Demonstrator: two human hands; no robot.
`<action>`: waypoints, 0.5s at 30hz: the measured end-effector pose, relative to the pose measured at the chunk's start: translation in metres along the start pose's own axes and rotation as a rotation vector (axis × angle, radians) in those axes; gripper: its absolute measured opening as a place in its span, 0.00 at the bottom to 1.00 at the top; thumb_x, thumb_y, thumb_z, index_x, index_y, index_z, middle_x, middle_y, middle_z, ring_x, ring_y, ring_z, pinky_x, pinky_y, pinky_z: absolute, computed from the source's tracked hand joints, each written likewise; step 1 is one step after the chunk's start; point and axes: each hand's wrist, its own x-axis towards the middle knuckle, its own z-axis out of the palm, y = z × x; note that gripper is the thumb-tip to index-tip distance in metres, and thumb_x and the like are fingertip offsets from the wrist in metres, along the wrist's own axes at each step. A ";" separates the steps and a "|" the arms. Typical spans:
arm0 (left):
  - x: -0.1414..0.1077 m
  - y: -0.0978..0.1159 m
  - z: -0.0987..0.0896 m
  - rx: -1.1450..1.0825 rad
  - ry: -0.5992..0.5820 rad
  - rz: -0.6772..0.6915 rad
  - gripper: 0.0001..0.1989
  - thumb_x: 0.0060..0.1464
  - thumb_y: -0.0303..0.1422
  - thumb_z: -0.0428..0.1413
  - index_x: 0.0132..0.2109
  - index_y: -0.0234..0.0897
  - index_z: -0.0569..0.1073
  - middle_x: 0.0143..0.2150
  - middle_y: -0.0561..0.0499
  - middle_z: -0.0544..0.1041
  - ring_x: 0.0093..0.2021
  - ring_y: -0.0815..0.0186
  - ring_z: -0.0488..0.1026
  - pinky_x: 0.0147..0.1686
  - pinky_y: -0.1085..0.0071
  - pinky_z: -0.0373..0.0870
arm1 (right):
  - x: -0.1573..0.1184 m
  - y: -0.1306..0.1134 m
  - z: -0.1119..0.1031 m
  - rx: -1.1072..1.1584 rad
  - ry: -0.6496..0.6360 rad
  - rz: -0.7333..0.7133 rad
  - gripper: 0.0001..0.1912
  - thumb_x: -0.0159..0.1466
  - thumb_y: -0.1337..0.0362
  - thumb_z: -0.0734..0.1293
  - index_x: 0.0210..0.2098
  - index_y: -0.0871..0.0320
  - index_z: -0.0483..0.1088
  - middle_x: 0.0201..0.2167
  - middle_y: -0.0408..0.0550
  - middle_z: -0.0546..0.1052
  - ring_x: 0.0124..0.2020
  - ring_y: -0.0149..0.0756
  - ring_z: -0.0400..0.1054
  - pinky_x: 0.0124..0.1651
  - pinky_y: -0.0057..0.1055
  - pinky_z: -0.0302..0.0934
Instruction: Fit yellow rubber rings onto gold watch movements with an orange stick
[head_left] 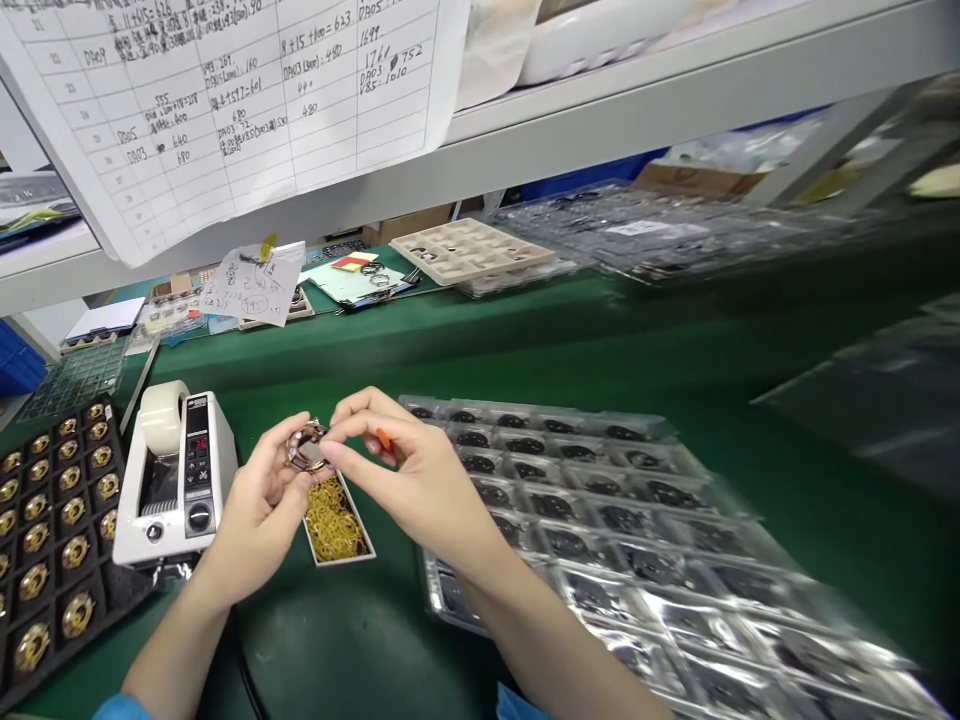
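Note:
My left hand is closed around the edge of a small round metal ring-shaped part, gold and silver in colour, held above the bench. My right hand is pinched at the right side of that part, thumb and forefinger touching its rim. A small orange piece shows between the curled fingers of the right hand; the rest of it is hidden. Below both hands lies a narrow white box filled with thin yellow rings.
A white tape dispenser stands left of my hands. Beyond it, a black tray holds several gold round parts. On the right lies a clear plastic tray with black parts in its pockets. A shelf edge with a written sheet hangs overhead.

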 end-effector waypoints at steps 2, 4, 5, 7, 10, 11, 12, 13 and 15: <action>0.000 0.000 0.001 0.000 -0.002 0.002 0.19 0.62 0.29 0.51 0.60 0.43 0.65 0.57 0.47 0.73 0.58 0.59 0.70 0.57 0.62 0.71 | 0.000 0.001 0.002 -0.005 0.036 -0.018 0.07 0.59 0.68 0.66 0.24 0.57 0.72 0.29 0.44 0.68 0.25 0.28 0.59 0.26 0.26 0.56; 0.000 -0.001 0.003 -0.004 0.003 0.002 0.19 0.62 0.29 0.51 0.60 0.43 0.65 0.57 0.47 0.73 0.58 0.59 0.70 0.57 0.62 0.71 | -0.001 0.002 0.003 -0.020 0.065 -0.042 0.07 0.59 0.69 0.66 0.25 0.57 0.71 0.29 0.44 0.68 0.26 0.28 0.60 0.25 0.26 0.56; 0.000 -0.002 0.003 -0.007 0.010 0.002 0.19 0.62 0.29 0.51 0.60 0.43 0.65 0.57 0.46 0.73 0.58 0.59 0.70 0.56 0.62 0.71 | -0.001 0.003 0.003 -0.032 0.071 -0.056 0.07 0.59 0.69 0.66 0.25 0.57 0.71 0.29 0.44 0.68 0.26 0.28 0.61 0.25 0.26 0.56; 0.000 -0.003 0.004 -0.011 0.028 0.004 0.19 0.62 0.29 0.52 0.60 0.42 0.65 0.57 0.45 0.73 0.57 0.58 0.71 0.56 0.63 0.72 | -0.002 0.004 0.004 -0.066 0.083 -0.085 0.07 0.60 0.70 0.66 0.25 0.57 0.71 0.29 0.43 0.68 0.27 0.29 0.62 0.26 0.26 0.57; 0.001 -0.004 0.006 -0.003 0.062 0.015 0.19 0.61 0.29 0.53 0.59 0.41 0.65 0.58 0.45 0.73 0.56 0.59 0.72 0.55 0.64 0.72 | -0.004 0.007 0.008 -0.133 0.127 -0.144 0.08 0.60 0.72 0.65 0.25 0.57 0.70 0.30 0.44 0.68 0.29 0.30 0.63 0.28 0.27 0.58; 0.001 -0.004 0.007 -0.001 0.070 0.017 0.19 0.61 0.29 0.53 0.58 0.41 0.66 0.58 0.45 0.73 0.56 0.59 0.72 0.55 0.64 0.72 | -0.005 0.008 0.009 -0.153 0.145 -0.165 0.08 0.60 0.72 0.65 0.26 0.57 0.69 0.30 0.44 0.68 0.30 0.31 0.64 0.28 0.27 0.58; 0.001 -0.004 0.008 -0.002 0.079 0.015 0.19 0.60 0.29 0.53 0.58 0.41 0.66 0.58 0.44 0.73 0.56 0.59 0.72 0.54 0.65 0.72 | -0.006 0.009 0.010 -0.167 0.157 -0.183 0.07 0.60 0.72 0.65 0.26 0.57 0.69 0.30 0.44 0.68 0.30 0.31 0.64 0.28 0.27 0.58; 0.001 -0.004 0.008 -0.008 0.086 0.010 0.19 0.60 0.29 0.53 0.58 0.41 0.66 0.58 0.44 0.72 0.56 0.58 0.72 0.54 0.65 0.72 | -0.007 0.009 0.012 -0.174 0.167 -0.197 0.07 0.60 0.72 0.65 0.26 0.57 0.69 0.30 0.44 0.68 0.30 0.31 0.64 0.28 0.27 0.58; 0.001 -0.004 0.010 -0.029 0.100 0.003 0.19 0.60 0.29 0.54 0.58 0.41 0.67 0.58 0.44 0.72 0.57 0.58 0.71 0.54 0.66 0.72 | -0.008 0.010 0.014 -0.177 0.186 -0.214 0.08 0.61 0.73 0.64 0.27 0.56 0.68 0.30 0.44 0.68 0.30 0.30 0.64 0.28 0.27 0.57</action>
